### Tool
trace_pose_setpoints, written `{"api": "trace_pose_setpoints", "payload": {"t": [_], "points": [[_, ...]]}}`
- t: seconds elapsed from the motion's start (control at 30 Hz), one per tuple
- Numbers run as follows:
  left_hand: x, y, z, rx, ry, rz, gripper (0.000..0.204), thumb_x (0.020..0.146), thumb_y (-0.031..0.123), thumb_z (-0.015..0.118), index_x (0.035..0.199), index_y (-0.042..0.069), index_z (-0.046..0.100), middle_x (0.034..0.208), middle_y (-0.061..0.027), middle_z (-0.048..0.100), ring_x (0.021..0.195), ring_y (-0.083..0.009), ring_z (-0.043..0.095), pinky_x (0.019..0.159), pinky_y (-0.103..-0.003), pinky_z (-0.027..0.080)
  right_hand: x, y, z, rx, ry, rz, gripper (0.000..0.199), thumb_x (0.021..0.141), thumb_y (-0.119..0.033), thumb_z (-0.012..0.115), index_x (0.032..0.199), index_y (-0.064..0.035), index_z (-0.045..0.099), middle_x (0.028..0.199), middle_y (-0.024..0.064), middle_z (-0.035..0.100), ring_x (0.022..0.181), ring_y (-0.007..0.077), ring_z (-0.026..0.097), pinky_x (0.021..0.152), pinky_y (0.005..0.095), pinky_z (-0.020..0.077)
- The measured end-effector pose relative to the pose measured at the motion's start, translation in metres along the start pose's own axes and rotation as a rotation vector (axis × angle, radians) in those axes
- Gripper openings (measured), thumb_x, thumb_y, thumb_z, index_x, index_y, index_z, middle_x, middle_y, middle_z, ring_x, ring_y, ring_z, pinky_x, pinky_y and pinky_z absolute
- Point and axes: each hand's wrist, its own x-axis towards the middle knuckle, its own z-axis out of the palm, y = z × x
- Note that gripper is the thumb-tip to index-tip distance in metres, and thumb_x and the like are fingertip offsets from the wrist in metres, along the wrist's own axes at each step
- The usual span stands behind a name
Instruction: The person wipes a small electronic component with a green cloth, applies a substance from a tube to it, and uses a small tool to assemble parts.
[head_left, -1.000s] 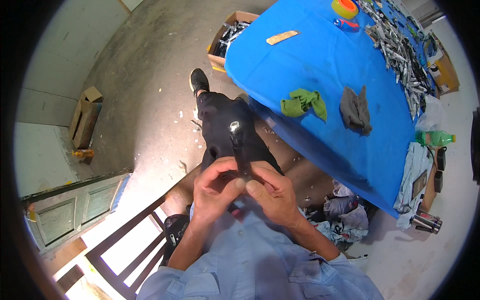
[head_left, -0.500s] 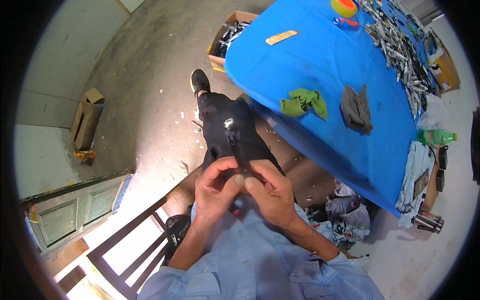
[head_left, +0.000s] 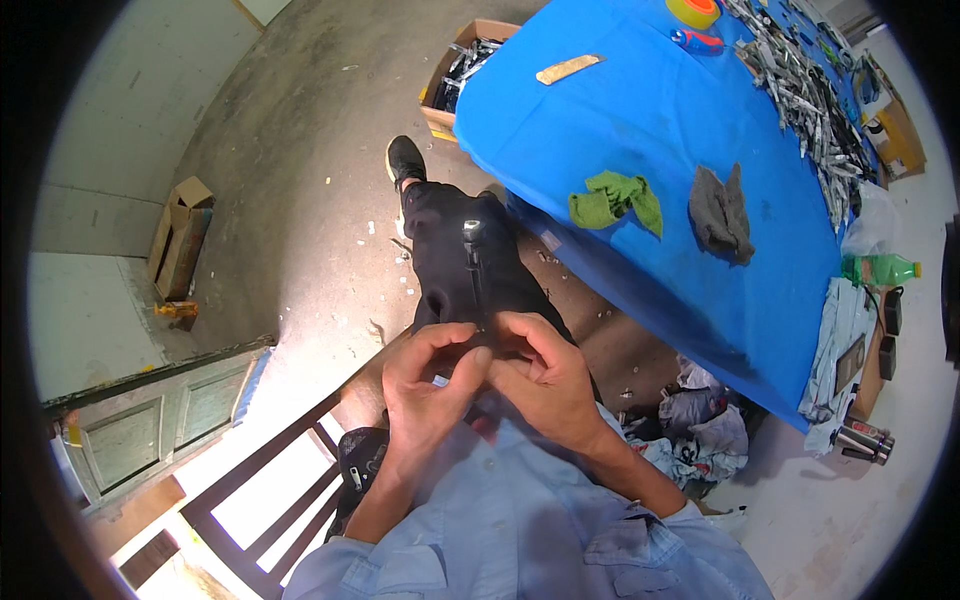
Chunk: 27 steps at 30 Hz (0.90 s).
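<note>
Above my lap I hold a narrow black strip (head_left: 475, 272) with a shiny silver end pointing away from me; its exact kind is unclear. My left hand (head_left: 428, 382) is closed in a pinch at the strip's near end. Beside it, my right hand (head_left: 548, 390) pinches the same end, the two thumbs meeting. The fingertips cover that part of the strip. Past my right hand stands a table under a blue cloth (head_left: 620, 120), where a green rag (head_left: 615, 203) and a grey rag (head_left: 720, 215) lie.
A heap of silver and black strips (head_left: 800, 100) covers the table's far right, near a yellow-orange tape roll (head_left: 692, 10). An open carton (head_left: 440, 118) of similar pieces stands beside the table. A wooden bench (head_left: 240, 500) is at my left. Crumpled clothes (head_left: 705, 425) lie below the table.
The strip has turned more upright and narrower in view, its near end sinking between my fingers. Both hands have shifted slightly; the whole view has moved a little.
</note>
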Motion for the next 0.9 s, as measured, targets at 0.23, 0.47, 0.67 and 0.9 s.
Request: {"api": "trace_pose_setpoints", "payload": {"t": [0.23, 0.47, 0.67, 0.9], "points": [[0.002, 0.004, 0.000, 0.103, -0.009, 0.060, 0.025, 0.084, -0.003, 0.078, 0.109, -0.006, 0.073, 0.097, -0.0108, 0.074, 0.084, -0.0143, 0.073, 0.076, -0.026, 0.059, 0.002, -0.001, -0.004, 0.151, -0.053, 0.075, 0.041, 0.093, 0.005, 0.073, 0.132, 0.0028, 0.059, 0.122, 0.0082, 0.062, 0.114, 0.0143, 0.064, 0.095, 0.0292, 0.0559], [0.004, 0.013, 0.005, 0.106, 0.000, 0.079, 0.022, 0.085, -0.006, 0.076, 0.107, -0.006, 0.074, 0.097, -0.0118, 0.076, 0.082, -0.0150, 0.074, 0.074, -0.026, 0.060, 0.005, -0.002, -0.012, 0.345, -0.079, 0.181, 0.042, 0.096, 0.003, 0.072, 0.134, 0.0041, 0.056, 0.124, 0.0090, 0.063, 0.115, 0.0156, 0.064, 0.097, 0.0307, 0.0556], [0.006, 0.015, 0.001, 0.205, -0.102, 0.150, 0.027, 0.089, -0.007, 0.075, 0.116, -0.005, 0.074, 0.110, -0.0132, 0.074, 0.091, -0.0140, 0.071, 0.082, -0.025, 0.058, 0.006, 0.000, -0.012, 0.474, -0.088, 0.200, 0.039, 0.101, 0.000, 0.065, 0.139, 0.0040, 0.055, 0.124, 0.0090, 0.064, 0.112, 0.0152, 0.065, 0.096, 0.0314, 0.0569], [0.005, 0.016, 0.001, 0.273, -0.085, 0.240, 0.028, 0.087, -0.006, 0.076, 0.115, -0.004, 0.076, 0.110, -0.0154, 0.074, 0.092, -0.0159, 0.072, 0.082, -0.026, 0.058, 0.007, 0.000, -0.013, 0.477, -0.100, 0.248, 0.041, 0.102, 0.000, 0.064, 0.142, 0.0039, 0.055, 0.126, 0.0094, 0.064, 0.113, 0.0152, 0.065, 0.095, 0.0307, 0.0573]]}}
